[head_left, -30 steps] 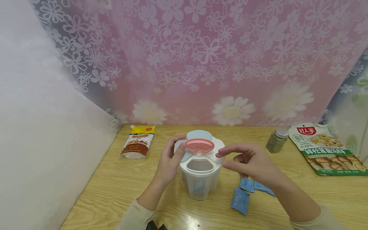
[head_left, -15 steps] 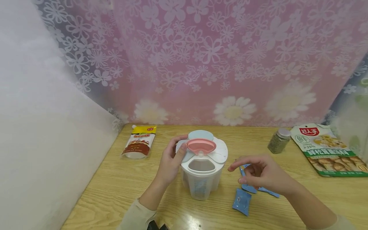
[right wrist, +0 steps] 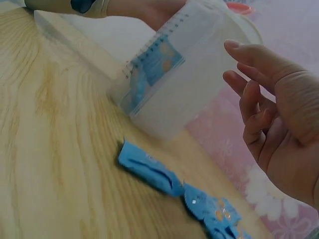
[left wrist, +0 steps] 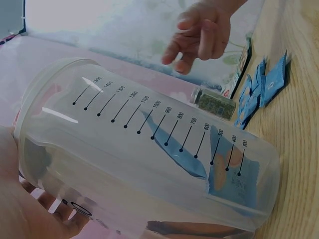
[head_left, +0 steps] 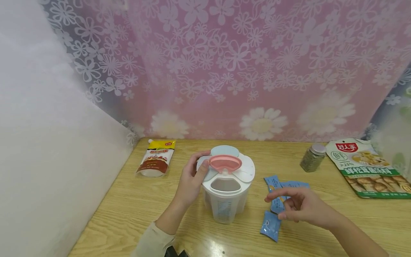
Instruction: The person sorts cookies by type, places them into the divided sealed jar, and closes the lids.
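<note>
My left hand point(head_left: 190, 184) grips a translucent storage canister point(head_left: 224, 210) by its white lid, thumb on top. A pink flap point(head_left: 226, 163) in that lid stands raised, with a fan-shaped opening in front. Through the marked wall, the left wrist view shows blue snack packets point(left wrist: 237, 181) lying at the bottom. My right hand point(head_left: 303, 207) hovers above loose blue packets to the canister's right, fingers loosely bent and holding nothing. One packet point(head_left: 270, 227) lies nearest me, near the right thumb in the head view; other packets point(head_left: 273, 182) lie behind it, partly covered by the hand.
A yellow, white and brown pouch point(head_left: 157, 157) lies at the back left. Towards the back right stands a small jar point(head_left: 312, 159) of dried herbs, beside a large green-and-white food bag point(head_left: 369, 167). A floral curtain point(head_left: 224, 71) borders the wooden table point(head_left: 128, 221) behind.
My right hand has left the canister's lid and moved right and towards me, over the loose packets. My left hand keeps its grip on the canister.
</note>
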Available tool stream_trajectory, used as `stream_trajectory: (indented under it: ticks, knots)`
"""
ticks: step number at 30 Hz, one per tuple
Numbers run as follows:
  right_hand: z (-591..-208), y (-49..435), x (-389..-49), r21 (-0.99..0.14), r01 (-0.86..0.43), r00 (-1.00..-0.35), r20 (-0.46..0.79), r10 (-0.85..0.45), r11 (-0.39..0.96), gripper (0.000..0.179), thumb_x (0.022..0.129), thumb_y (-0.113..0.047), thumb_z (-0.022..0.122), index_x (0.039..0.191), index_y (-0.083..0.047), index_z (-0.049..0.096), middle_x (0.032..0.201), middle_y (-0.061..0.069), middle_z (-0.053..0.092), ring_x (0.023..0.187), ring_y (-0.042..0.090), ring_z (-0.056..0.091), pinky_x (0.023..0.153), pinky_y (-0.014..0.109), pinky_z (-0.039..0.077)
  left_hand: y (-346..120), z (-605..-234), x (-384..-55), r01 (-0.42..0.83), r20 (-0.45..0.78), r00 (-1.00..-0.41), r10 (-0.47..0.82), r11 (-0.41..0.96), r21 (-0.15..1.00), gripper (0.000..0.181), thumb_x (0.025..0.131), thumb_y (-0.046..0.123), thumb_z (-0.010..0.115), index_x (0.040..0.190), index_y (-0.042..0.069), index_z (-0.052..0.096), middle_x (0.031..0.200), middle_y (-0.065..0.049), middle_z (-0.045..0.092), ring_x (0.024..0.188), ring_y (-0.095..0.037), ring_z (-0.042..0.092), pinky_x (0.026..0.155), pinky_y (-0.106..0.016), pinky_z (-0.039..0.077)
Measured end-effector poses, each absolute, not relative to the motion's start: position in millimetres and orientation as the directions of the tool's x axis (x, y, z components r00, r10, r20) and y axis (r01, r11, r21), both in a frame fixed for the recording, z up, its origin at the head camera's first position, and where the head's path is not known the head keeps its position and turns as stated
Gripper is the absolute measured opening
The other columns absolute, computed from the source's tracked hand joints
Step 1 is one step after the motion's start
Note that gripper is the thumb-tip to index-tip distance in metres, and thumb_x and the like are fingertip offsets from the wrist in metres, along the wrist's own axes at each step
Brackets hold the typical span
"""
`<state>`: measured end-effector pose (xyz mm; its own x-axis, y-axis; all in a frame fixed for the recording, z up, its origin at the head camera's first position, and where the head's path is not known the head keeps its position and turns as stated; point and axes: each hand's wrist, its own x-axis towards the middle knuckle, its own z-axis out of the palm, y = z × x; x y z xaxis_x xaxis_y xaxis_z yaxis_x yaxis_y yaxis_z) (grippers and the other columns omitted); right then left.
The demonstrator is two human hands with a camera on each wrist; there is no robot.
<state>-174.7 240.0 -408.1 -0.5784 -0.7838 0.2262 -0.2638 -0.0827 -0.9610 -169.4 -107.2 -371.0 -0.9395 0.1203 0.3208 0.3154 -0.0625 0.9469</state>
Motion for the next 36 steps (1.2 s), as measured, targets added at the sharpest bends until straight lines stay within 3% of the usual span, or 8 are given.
stream_trajectory:
  ticks: [4,7,10,17,23,27,31,36]
  knots:
    - [-422.0,241.4,-175.2,-0.969,-0.242,-0.568,0.175,-0.804,-0.040,0.047,0.088,0.019,0.059,0.133,0.006,0.055,0.097,0.012,0.069,0.048,0.026,0.034,0.040,0.030,0.038,-107.3,-370.9,-169.8,0.318,0.322,-0.940,0.115,-0.059,0.946,0.035,0.106,0.023,0.048,0.137,0.007,0.049,0.142,-0.015,0.050,0.119,-0.018,0.055,0.095,-0.025,0.052]
    - [-431.7,241.6,-174.4,-0.976,-0.218,-0.565,0.112,-0.818,0.016,0.048,0.088,0.015,0.063,0.134,0.005,0.055,0.063,0.018,0.052,0.046,0.025,0.031,0.039,0.027,0.035,-107.4,-371.4,-170.5,0.324,0.329,-0.938,0.111,-0.060,0.944,0.035,0.106,0.023,0.049,0.137,0.007,0.049,0.143,-0.015,0.049,0.120,-0.020,0.054,0.095,-0.025,0.052]
    - [-439.5,243.4,-173.6,-0.978,-0.194,-0.568,0.051,-0.821,0.073,0.051,0.086,0.012,0.067,0.135,0.003,0.055,0.054,0.021,0.037,0.046,0.023,0.030,0.039,0.024,0.034,-107.3,-371.7,-170.8,0.328,0.334,-0.936,0.115,-0.063,0.942,0.036,0.106,0.023,0.049,0.138,0.006,0.049,0.142,-0.016,0.049,0.121,-0.022,0.054,0.096,-0.024,0.051]
    - [-450.0,249.3,-175.0,-0.982,-0.175,-0.527,0.028,-0.849,0.076,0.063,0.087,0.010,0.068,0.145,0.002,0.045,0.097,0.029,0.065,0.045,0.018,0.030,0.039,0.024,0.033,-106.3,-370.9,-170.7,0.325,0.330,-0.937,0.115,-0.065,0.944,0.035,0.106,0.023,0.049,0.137,0.007,0.050,0.139,-0.017,0.052,0.119,-0.020,0.055,0.094,-0.024,0.052]
    - [-458.4,254.7,-175.6,-0.972,-0.197,-0.528,-0.007,-0.849,0.130,0.068,0.088,0.001,0.072,0.149,-0.002,0.042,0.056,0.019,0.038,0.046,0.003,0.034,0.040,0.019,0.034,-105.9,-370.0,-171.2,0.323,0.329,-0.937,0.117,-0.064,0.944,0.035,0.106,0.023,0.048,0.137,0.007,0.050,0.139,-0.017,0.052,0.118,-0.018,0.055,0.094,-0.025,0.053]
    - [-467.1,254.1,-173.6,-0.948,-0.271,-0.548,0.008,-0.836,0.168,0.065,0.089,-0.005,0.073,0.147,-0.003,0.044,0.060,0.014,0.047,0.051,-0.006,0.038,0.042,0.018,0.038,-106.0,-371.0,-170.3,0.321,0.326,-0.938,0.116,-0.057,0.945,0.036,0.106,0.025,0.049,0.138,0.008,0.050,0.140,-0.017,0.051,0.119,-0.019,0.055,0.095,-0.025,0.052]
    - [-469.2,250.4,-171.8,-0.917,-0.341,-0.583,0.032,-0.812,0.209,0.060,0.090,-0.011,0.074,0.144,-0.004,0.049,0.099,0.011,0.068,0.053,-0.006,0.039,0.043,0.020,0.040,-106.1,-371.7,-169.1,0.320,0.325,-0.939,0.114,-0.059,0.946,0.036,0.106,0.024,0.049,0.138,0.007,0.050,0.142,-0.015,0.050,0.121,-0.020,0.054,0.096,-0.024,0.051]
    - [-467.5,247.1,-172.5,-0.886,-0.379,-0.621,0.030,-0.783,0.267,0.056,0.087,-0.018,0.077,0.137,-0.007,0.056,0.132,0.011,0.064,0.055,-0.008,0.041,0.044,0.022,0.041,-107.0,-371.6,-168.5,0.324,0.329,-0.938,0.113,-0.057,0.944,0.035,0.106,0.023,0.049,0.137,0.007,0.050,0.144,-0.013,0.049,0.123,-0.020,0.053,0.098,-0.025,0.050]
